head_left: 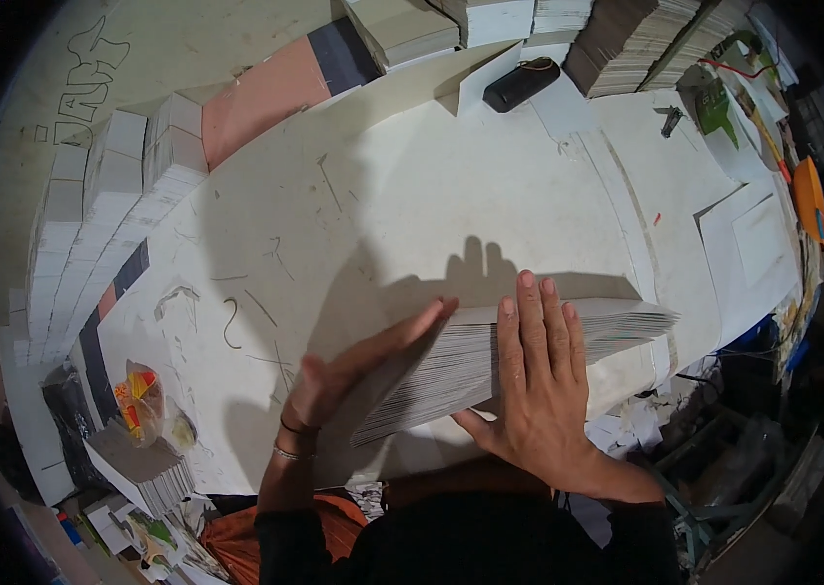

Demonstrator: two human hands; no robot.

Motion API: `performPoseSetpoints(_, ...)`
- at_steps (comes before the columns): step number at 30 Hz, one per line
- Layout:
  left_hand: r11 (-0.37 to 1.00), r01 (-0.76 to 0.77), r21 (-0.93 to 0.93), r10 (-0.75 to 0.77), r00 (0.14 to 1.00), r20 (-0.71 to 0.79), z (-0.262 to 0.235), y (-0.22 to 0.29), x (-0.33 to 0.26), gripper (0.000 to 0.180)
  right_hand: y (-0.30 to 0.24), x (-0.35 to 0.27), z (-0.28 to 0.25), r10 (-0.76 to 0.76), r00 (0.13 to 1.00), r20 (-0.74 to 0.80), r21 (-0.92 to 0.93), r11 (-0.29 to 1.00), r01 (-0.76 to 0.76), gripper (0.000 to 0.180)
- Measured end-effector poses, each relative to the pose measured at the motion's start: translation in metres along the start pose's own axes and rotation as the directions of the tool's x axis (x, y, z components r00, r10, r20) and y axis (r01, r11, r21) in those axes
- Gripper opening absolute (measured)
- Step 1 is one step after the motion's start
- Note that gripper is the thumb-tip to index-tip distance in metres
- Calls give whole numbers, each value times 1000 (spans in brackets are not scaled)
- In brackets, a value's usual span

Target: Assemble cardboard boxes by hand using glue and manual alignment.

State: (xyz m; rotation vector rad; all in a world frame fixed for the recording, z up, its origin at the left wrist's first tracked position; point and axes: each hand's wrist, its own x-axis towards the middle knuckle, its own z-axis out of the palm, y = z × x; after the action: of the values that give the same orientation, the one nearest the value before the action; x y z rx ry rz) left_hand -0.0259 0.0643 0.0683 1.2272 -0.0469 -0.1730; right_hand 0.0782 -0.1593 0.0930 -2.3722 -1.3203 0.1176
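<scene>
A stack of thin folded paper sheets [441,375] lies at the table's near side, its many edges fanned and facing up toward me. Along its left end my left hand [363,366] stands on edge, fingers stretched out and touching the outer sheet. My right hand [541,395] rests flat across the sheet edges, its fingers straight and pointing away from me. The right thumb sticks out to the left at the near side of the stack. Neither hand is closed around the paper. The left palm is partly turned out of sight.
Stacks of white paper blocks [119,185] line the pale table's [266,253] left and far edges. A black cylindrical case [521,86] lies at the back beside taller paper stacks [627,44]. Loose sheets [748,244] lie at right. A yellow-red packet [142,400] sits at the near left.
</scene>
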Motion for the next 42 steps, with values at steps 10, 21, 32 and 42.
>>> performPoseSetpoints(10,967,38,-253,14,979,202,9,-11,38,111,6,-3,-4,79,997,-13,-76,994,-80,121)
performPoseSetpoints(21,965,42,-258,15,977,214,20,-9,47,107,8,-3,0,61,995,-76,-120,990,-70,124)
performPoseSetpoints(32,957,127,-262,-57,964,258,16,-14,60,118,13,2,4,53,991,-126,-45,997,-59,132)
performPoseSetpoints(42,972,141,-188,-72,941,331,7,-14,75,107,8,2,4,59,991,-119,-98,993,-71,130)
